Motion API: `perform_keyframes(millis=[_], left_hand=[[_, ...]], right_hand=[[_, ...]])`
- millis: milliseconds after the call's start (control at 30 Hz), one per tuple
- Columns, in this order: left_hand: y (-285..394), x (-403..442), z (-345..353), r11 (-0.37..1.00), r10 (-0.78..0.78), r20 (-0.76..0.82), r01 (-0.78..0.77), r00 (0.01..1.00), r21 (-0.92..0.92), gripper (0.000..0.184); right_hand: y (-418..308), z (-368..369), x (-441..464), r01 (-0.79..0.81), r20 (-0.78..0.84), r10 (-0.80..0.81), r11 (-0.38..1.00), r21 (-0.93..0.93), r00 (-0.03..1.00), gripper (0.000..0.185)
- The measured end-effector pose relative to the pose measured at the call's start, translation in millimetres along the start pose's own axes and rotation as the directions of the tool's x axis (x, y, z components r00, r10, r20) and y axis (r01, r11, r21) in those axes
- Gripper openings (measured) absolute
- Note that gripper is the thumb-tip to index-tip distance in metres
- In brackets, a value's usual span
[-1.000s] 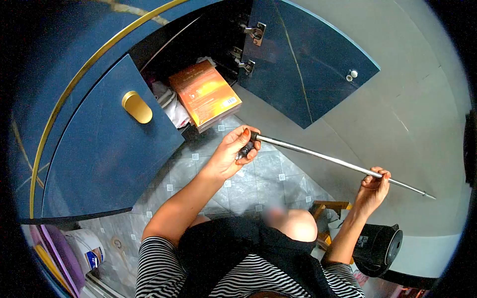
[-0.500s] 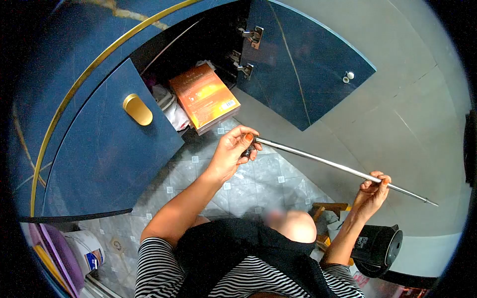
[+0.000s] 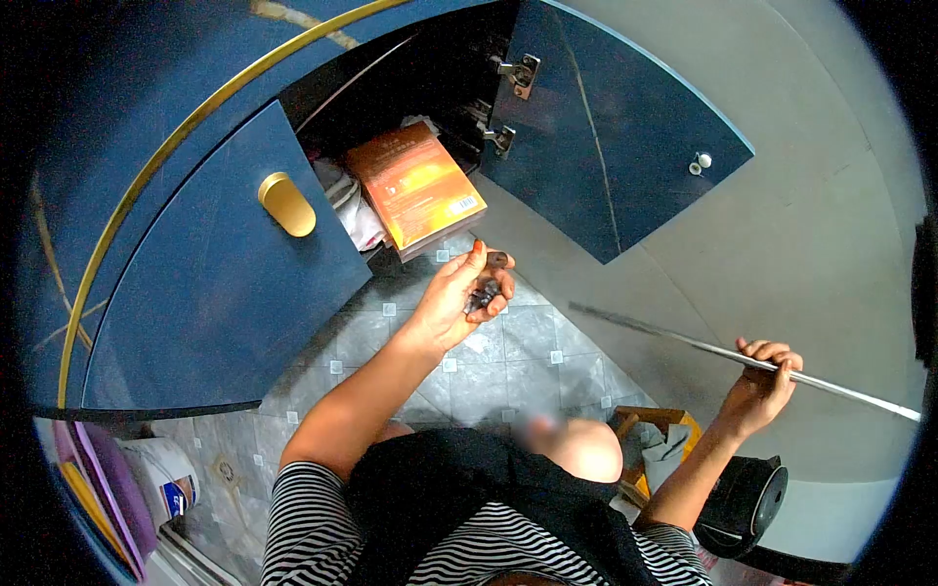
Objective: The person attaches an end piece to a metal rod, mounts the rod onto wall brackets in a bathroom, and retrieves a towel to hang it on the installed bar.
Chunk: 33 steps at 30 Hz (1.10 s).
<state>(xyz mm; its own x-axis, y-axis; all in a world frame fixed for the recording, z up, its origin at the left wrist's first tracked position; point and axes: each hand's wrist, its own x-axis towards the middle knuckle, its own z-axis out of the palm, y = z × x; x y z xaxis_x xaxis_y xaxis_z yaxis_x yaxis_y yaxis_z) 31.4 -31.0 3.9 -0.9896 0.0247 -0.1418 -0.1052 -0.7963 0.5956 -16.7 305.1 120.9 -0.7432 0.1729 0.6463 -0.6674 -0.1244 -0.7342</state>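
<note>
My left hand (image 3: 463,295) is in the middle, its fingers curled round small dark parts (image 3: 484,294), black and shiny, whose kind I cannot make out. Off to the right, my right hand (image 3: 764,386) grips a thin silvery metal rod (image 3: 684,339) near its right part. The rod slants down to the right, and its near-left end is blurred by motion. A gap separates that end from my left hand. Just beyond my left hand, an orange box (image 3: 415,186) sticks out of a dark blue cabinet, with white cloth (image 3: 360,227) beside it.
One blue cabinet door (image 3: 611,146) stands wide open at the upper right; another door (image 3: 225,283) with a gold handle (image 3: 287,204) is at the left. A white bucket (image 3: 161,479) is at lower left. A black container (image 3: 740,503) stands by my right forearm.
The rod has come away from my left hand and moved right with my right hand. The dark parts stay in my left hand. The view has shifted slightly.
</note>
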Motion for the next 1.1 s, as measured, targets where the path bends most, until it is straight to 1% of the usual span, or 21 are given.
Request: perform_keyframes(millis=[33, 67, 133, 167, 200, 233, 300, 333, 367, 400, 433, 467, 533, 600, 667, 733, 800, 867, 933, 1000, 1100], left_hand=[[0, 1, 0, 0.999, 0.015, 0.022, -0.014, 1.000, -0.035, 0.043], [1, 1, -2, 0.999, 0.020, 0.021, -0.019, 1.000, -0.036, 0.043], [5, 2, -8, 0.991, 0.037, 0.071, -0.028, 0.997, -0.133, 0.042], [9, 1, -8, 0.991, 0.049, 0.069, -0.040, 0.996, -0.130, 0.042], [12, 0, -5, 0.986, 0.048, 0.005, -0.046, 0.999, -0.160, 0.041], [14, -2, -3, 0.980, 0.044, -0.060, -0.054, 0.997, -0.191, 0.040], [17, -4, -3, 0.981, 0.066, -0.102, -0.083, 0.993, -0.177, 0.039], [21, -7, -2, 0.982, 0.078, -0.139, -0.101, 0.987, -0.162, 0.039], [23, -9, 0, 0.981, 0.081, -0.146, -0.105, 0.986, -0.165, 0.039], [26, -12, 3, 0.988, 0.073, -0.207, -0.099, 0.976, -0.120, 0.038], [29, -14, 5, 0.993, 0.066, -0.266, -0.089, 0.962, -0.076, 0.038], [30, -16, 6, 0.993, 0.067, -0.272, -0.092, 0.960, -0.079, 0.038], [33, -17, 6, 0.988, 0.096, -0.227, -0.120, 0.969, -0.095, 0.037], [38, -18, 6, 0.986, 0.100, -0.220, -0.127, 0.970, -0.110, 0.037], [42, -21, 4, 0.984, 0.104, -0.212, -0.132, 0.972, -0.121, 0.036], [47, -24, 0, 0.989, 0.104, -0.250, -0.126, 0.963, -0.075, 0.035], [47, -20, -12, 0.986, 0.121, -0.250, -0.146, 0.961, -0.083, 0.034], [48, -18, -21, 0.977, 0.171, -0.123, -0.184, 0.978, -0.106, 0.034], [50, -18, -20, 0.975, 0.188, -0.141, -0.201, 0.972, -0.090, 0.033], [52, -18, -19, 0.973, 0.203, -0.157, -0.217, 0.967, -0.076, 0.033], [54, -17, -18, 0.965, 0.241, -0.113, -0.250, 0.964, -0.077, 0.033]], right_hand=[[0, 4, 0, 0.006, 0.081, -0.003, 0.999, -0.034, 0.997, 0.017], [0, 6, 0, 0.008, 0.085, -0.005, 1.000, -0.030, 0.996, 0.017], [3, 10, 0, -0.157, 0.237, 0.136, 0.985, 0.071, 0.962, 0.013], [10, 10, 2, -0.125, 0.247, 0.119, 0.992, 0.007, 0.962, 0.012], [15, 10, 4, -0.123, 0.255, 0.114, 0.992, 0.017, 0.960, 0.012], [19, 9, 3, -0.120, 0.281, 0.149, 0.986, -0.118, 0.948, 0.013], [19, 15, 3, -0.083, 0.342, 0.215, 0.928, -0.363, 0.915, 0.017], [13, 19, 5, -0.134, 0.380, 0.320, 0.887, -0.442, 0.868, 0.024], [18, 21, 6, -0.076, 0.434, 0.319, 0.869, -0.489, 0.843, 0.032], [23, 23, 7, -0.015, 0.487, 0.321, 0.846, -0.532, 0.813, 0.039], [17, 26, 8, -0.091, 0.474, 0.429, 0.807, -0.583, 0.769, 0.050], [20, 26, 8, -0.091, 0.479, 0.432, 0.807, -0.583, 0.765, 0.050], [28, 25, 8, 0.187, 0.592, 0.347, 0.730, -0.658, 0.727, 0.053], [32, 23, 6, 0.192, 0.595, 0.361, 0.720, -0.667, 0.718, 0.054], [39, 13, 6, 0.247, 0.621, 0.394, 0.673, -0.697, 0.678, 0.051], [41, 5, 5, 0.238, 0.602, 0.416, 0.652, -0.720, 0.681, 0.049], [40, 3, 5, 0.231, 0.584, 0.437, 0.630, -0.742, 0.684, 0.049], [42, -5, 5, 0.248, 0.591, 0.450, 0.614, -0.749, 0.669, 0.049], [42, -8, 5, 0.267, 0.599, 0.461, 0.599, -0.754, 0.655, 0.050], [40, -9, 5, 0.270, 0.608, 0.491, 0.595, -0.757, 0.624, 0.042], [40, -11, 6, 0.309, 0.629, 0.500, 0.581, -0.753, 0.595, 0.043]])
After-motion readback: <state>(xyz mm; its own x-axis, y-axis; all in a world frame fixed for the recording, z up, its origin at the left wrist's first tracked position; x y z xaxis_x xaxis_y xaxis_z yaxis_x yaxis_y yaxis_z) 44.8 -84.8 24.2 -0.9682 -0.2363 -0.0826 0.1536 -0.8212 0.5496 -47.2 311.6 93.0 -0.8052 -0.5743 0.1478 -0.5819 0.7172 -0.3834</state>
